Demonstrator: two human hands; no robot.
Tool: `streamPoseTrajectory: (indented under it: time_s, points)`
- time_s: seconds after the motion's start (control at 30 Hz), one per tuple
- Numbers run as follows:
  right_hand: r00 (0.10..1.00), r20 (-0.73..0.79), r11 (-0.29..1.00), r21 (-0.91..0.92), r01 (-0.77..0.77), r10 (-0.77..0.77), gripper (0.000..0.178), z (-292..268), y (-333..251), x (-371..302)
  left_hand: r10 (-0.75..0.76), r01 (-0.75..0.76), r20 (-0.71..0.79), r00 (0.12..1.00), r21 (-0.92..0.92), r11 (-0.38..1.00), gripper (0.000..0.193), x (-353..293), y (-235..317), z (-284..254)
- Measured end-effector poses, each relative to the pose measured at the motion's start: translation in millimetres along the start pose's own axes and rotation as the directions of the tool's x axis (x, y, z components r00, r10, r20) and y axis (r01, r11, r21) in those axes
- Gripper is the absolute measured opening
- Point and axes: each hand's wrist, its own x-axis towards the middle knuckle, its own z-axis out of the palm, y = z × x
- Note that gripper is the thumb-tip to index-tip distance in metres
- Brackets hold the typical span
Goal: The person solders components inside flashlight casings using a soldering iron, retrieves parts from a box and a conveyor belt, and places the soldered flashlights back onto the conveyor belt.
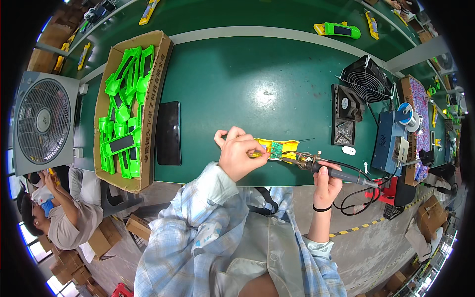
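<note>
A yellow plastic casing (pixel 292 143) lies near the front edge of the green table, with a small green circuit board (pixel 276 148) and thin red wires in it. My left hand (pixel 238 154) is at the casing's left end, thumb and forefinger pinched together; what lies between them is too small to make out. My right hand (pixel 326 185) grips a soldering iron (pixel 339 173) by its dark handle. The iron's tip points left, over the board; whether it touches cannot be told. A black cord runs from the handle's right end.
On the left stands a cardboard box (pixel 157 99) of bright green casings (pixel 121 143), beside a black flat panel (pixel 168 133). To the right are a black fan (pixel 366 83), a black iron stand (pixel 348 105), a blue soldering station (pixel 387 141) and a solder spool (pixel 408 119). Another person (pixel 74 218) sits at left.
</note>
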Motion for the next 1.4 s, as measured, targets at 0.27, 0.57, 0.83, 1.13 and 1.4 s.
streamPoseTrajectory:
  time_s: [0.27, 0.57, 0.83, 1.13, 1.4]
  points:
    - [1.0, 0.008, 1.0, 0.0, -0.011, 0.011, 0.016, 2.2, 0.1, 0.1, 0.009, -0.009, -0.001, 1.0, 0.012, 1.0, 0.011, -0.2, -0.5, 0.8]
    - [0.999, 0.003, 0.997, -0.065, 0.051, -0.051, 0.012, 5.5, 5.5, 0.5, 0.01, -0.01, 0.014, 1.0, 0.01, 1.0, 0.011, 0.4, -0.7, -0.1]
    - [0.999, -0.027, 0.997, -0.068, 0.034, -0.035, 0.011, 5.0, 7.0, 0.9, 0.018, -0.018, 0.022, 1.0, 0.005, 1.0, 0.011, 0.5, -1.2, -0.8]
    - [0.998, -0.004, 0.995, -0.077, 0.056, -0.057, 0.012, 4.9, 4.5, 0.0, 0.029, -0.029, 0.02, 0.999, 0.01, 1.0, 0.012, -0.8, -4.7, 1.2]
    - [0.998, -0.011, 0.996, -0.066, 0.065, -0.066, 0.012, 5.3, 5.8, -1.5, 0.007, -0.007, 0.043, 0.999, -0.005, 1.0, 0.012, -0.2, -2.6, -1.4]
